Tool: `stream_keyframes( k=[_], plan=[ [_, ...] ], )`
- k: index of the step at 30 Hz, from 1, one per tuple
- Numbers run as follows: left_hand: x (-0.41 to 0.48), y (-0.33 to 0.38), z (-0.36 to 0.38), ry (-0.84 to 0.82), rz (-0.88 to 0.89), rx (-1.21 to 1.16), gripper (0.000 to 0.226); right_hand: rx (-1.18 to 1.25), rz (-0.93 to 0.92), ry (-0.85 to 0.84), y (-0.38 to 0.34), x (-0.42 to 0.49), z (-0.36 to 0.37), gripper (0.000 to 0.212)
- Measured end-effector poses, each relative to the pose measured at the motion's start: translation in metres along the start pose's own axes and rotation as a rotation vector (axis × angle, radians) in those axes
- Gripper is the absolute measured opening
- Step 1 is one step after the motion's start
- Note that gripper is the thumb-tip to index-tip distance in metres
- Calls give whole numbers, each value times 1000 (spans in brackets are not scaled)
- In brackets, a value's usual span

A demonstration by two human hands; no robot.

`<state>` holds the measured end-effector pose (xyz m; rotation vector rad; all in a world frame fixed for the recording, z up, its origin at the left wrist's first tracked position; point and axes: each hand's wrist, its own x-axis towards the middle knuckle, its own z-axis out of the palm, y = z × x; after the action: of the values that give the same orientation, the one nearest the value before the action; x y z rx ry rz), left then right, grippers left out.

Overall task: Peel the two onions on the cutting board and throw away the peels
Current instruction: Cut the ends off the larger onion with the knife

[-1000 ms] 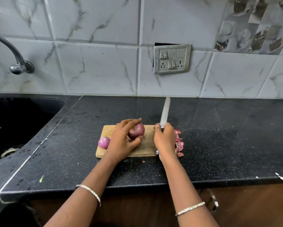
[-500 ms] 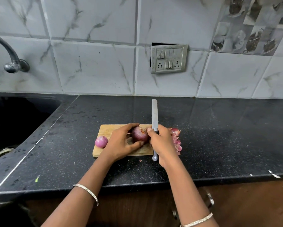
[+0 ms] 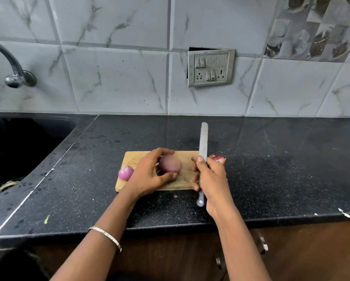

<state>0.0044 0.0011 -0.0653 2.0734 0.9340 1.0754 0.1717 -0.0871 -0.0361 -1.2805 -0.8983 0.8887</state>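
A wooden cutting board [image 3: 134, 157] is seen lying flat on the black speckled desk [image 3: 271, 171]. The larger onion [image 3: 170, 164] is held on the board's middle by the left hand [image 3: 147, 175], fingers curled over its top and thumb pressed at its near side. A smaller onion [image 3: 126, 172] is placed at the board's left edge, apart from the left hand; whether it sits on the board or the desk cannot be told. A knife [image 3: 203, 141] is gripped by the right hand [image 3: 213, 178] at the board's right end, fingers wrapped round the handle, thumb laid at the blade's base. The blade is pointed away toward the wall, beside the larger onion and not touching it. Reddish peels [image 3: 218, 158] are seen just behind the right hand, off the board's right end, mostly hidden. A dark sink [image 3: 18, 151] is set into the desk at far left, with a tap [image 3: 15, 78] mounted on the tiled wall above it. A switch plate [image 3: 210, 67] is fixed to the wall behind the board.
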Motion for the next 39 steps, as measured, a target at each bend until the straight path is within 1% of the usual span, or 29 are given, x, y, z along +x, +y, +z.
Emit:
stream_keyframes(
  k=[1, 4, 6, 7, 10, 16, 22, 26, 28, 34, 39],
  plan=[
    [0, -1, 0, -10, -7, -20, 63, 13, 23, -16, 0, -5, -2, 25],
    [1, 1, 1, -9, -8, -40, 64, 60, 103, -179, 3, -26, -3, 21],
    [1, 2, 1, -6, -16, -60, 66, 33, 107, -237, 8, -33, 1, 43],
    [1, 2, 1, -3, -26, -81, 67, 18, 86, -242, 11, -33, 3, 50],
    [1, 1, 2, 19, -53, -139, 66, -14, 46, -213, 11, -29, 7, 53],
    [3, -2, 3, 44, -73, -160, 60, -78, -3, -179, 13, -28, 12, 53],
    [4, -3, 3, 83, -82, -145, 58, -17, 43, -194, 14, -28, 12, 54],
    [4, -1, 3, 82, -72, -136, 66, 67, 90, -206, 11, -28, 10, 51],
    [4, 0, 3, 83, -77, -140, 67, 100, 91, -204, 10, -27, 12, 51],
    [5, -1, 3, 84, -72, -133, 62, 103, 101, -196, 11, -25, 15, 51],
    [4, 0, 4, 73, -61, -126, 61, 105, 105, -150, 13, -23, 18, 50]
  ],
)
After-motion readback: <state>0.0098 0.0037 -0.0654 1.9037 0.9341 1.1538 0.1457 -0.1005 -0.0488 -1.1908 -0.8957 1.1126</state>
